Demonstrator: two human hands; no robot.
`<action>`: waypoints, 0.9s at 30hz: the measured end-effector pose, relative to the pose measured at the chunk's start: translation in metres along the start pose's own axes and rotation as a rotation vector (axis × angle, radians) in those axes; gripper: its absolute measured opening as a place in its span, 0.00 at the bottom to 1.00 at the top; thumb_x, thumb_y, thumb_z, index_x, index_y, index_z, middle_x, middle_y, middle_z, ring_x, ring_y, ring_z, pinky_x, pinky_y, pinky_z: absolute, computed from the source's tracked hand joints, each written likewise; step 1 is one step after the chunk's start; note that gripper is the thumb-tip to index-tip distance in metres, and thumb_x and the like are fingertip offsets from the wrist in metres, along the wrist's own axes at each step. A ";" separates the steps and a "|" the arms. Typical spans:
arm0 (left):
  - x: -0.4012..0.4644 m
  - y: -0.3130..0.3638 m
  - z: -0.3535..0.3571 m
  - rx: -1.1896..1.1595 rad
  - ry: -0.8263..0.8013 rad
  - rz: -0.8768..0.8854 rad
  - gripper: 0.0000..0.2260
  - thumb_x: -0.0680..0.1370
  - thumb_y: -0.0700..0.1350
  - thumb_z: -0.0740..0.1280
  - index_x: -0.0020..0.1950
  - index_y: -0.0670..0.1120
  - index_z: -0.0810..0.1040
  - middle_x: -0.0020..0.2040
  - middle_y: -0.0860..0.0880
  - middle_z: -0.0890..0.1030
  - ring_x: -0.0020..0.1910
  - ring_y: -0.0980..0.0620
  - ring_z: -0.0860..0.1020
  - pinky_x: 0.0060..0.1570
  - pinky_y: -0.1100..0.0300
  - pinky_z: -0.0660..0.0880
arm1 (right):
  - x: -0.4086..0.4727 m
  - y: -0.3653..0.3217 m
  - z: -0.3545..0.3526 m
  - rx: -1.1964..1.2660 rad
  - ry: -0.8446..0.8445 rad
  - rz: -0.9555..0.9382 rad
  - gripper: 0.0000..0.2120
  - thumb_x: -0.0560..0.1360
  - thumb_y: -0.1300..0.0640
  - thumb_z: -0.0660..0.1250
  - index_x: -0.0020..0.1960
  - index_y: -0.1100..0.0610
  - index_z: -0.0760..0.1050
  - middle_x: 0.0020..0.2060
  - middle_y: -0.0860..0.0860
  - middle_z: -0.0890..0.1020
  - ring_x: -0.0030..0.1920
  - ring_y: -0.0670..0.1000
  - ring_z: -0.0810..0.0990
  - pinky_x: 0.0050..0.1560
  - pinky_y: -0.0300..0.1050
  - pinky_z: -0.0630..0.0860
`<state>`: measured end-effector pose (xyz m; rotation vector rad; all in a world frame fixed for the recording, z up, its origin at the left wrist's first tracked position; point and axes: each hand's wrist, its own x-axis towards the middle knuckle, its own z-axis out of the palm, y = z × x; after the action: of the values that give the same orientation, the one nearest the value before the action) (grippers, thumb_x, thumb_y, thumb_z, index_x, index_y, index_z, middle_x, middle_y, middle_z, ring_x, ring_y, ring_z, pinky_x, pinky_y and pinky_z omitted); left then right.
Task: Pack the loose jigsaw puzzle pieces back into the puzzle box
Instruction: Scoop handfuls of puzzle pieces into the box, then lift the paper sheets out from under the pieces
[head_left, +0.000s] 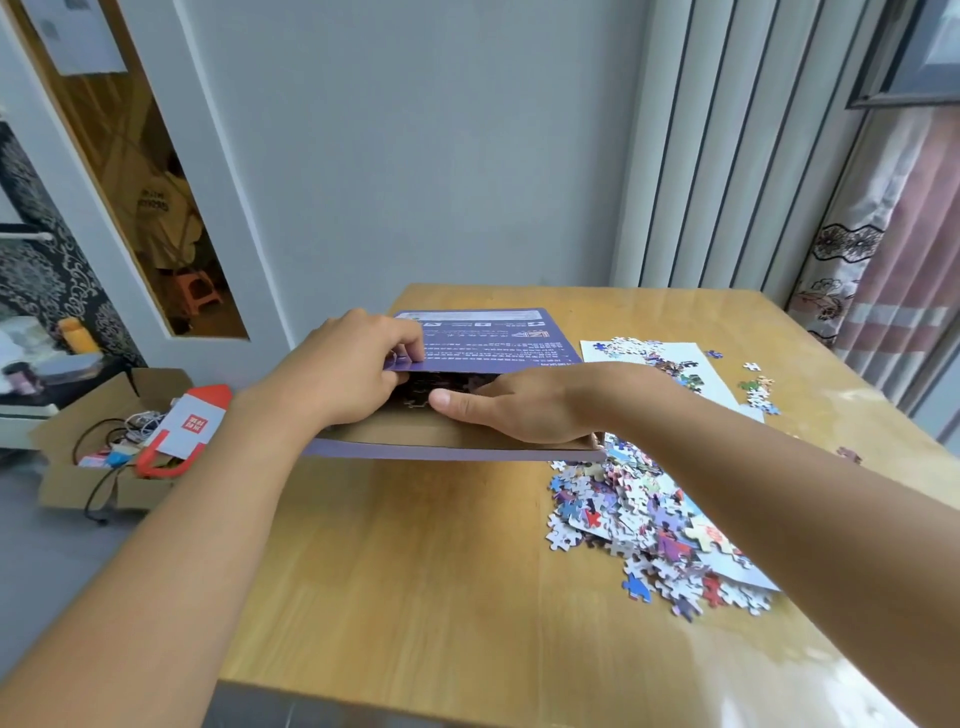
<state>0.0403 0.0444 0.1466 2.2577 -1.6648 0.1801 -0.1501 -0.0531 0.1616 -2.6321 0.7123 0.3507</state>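
Where the wooden table (441, 571) meets the grey wall, a purple puzzle box (488, 343) lies flat near the far left edge, its open end facing the viewer and its brown inner flap (415, 434) folded out toward the camera. Dark puzzle pieces are dimly visible inside the opening. To the right of the box, a large heap of loose jigsaw pieces (649, 525) spreads over a white sheet (748, 569) on the near right of the table, touching the box's near right corner; a smaller scatter of pieces (670, 364) lies farther back on a second white sheet (613, 351). The left hand (348, 369) grips the upper edge of the box opening, fingers curled over the purple top panel and lifting it. The right hand (519, 402) rests at the mouth of the box, thumb extended leftward along the opening; its other fingers are hidden, so their posture cannot be told. On the floor left of the table stands a cardboard carton (67, 467) holding cables and a red-and-white paper bag (187, 426).
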 end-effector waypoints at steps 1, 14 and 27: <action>-0.001 -0.001 0.003 0.009 -0.013 -0.007 0.14 0.73 0.38 0.67 0.49 0.58 0.78 0.49 0.52 0.81 0.50 0.47 0.79 0.51 0.50 0.77 | -0.006 0.002 0.000 0.027 -0.025 -0.033 0.37 0.74 0.23 0.43 0.74 0.41 0.68 0.70 0.45 0.73 0.68 0.52 0.72 0.70 0.50 0.66; -0.021 -0.007 0.051 0.095 -0.404 -0.142 0.28 0.69 0.40 0.72 0.63 0.58 0.65 0.60 0.57 0.66 0.57 0.53 0.67 0.56 0.54 0.73 | 0.015 0.164 -0.002 0.376 0.612 0.172 0.13 0.77 0.65 0.63 0.54 0.56 0.83 0.50 0.53 0.86 0.43 0.49 0.81 0.40 0.42 0.77; 0.137 0.122 0.119 -0.181 -0.384 0.063 0.26 0.78 0.53 0.69 0.73 0.47 0.68 0.71 0.47 0.73 0.66 0.47 0.73 0.64 0.54 0.71 | 0.084 0.271 0.000 0.422 0.582 0.380 0.31 0.74 0.58 0.72 0.74 0.56 0.68 0.69 0.55 0.75 0.61 0.58 0.78 0.59 0.49 0.77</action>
<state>-0.0438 -0.1518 0.0984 2.2018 -1.8506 -0.3997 -0.2219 -0.3046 0.0517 -2.1782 1.3103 -0.4479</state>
